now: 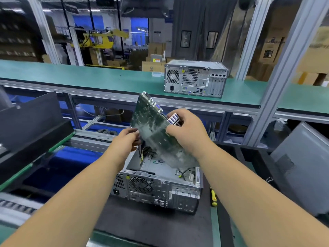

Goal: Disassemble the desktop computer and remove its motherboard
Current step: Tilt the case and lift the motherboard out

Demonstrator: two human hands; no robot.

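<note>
The motherboard point(156, 132) is held tilted above the open computer case point(158, 182) on the table point(142, 223), solder side toward the camera. It could be dropped or snagged on loose cables inside. Its edges are gripped by the left hand point(127, 139) and the right hand point(187, 129), fingers curled.

— Any lettering you can make out?

— None that reads. The second computer point(195, 78), beyond the right hand point(187, 130), carries a small yellow sticker point(183, 70), too blurred to read.

— And the cardboard boxes point(152, 65) farther off?

— One bears a label with an orange-red band point(157, 60), another a dark printed panel point(268, 53); the characters are too small to tell.
</note>
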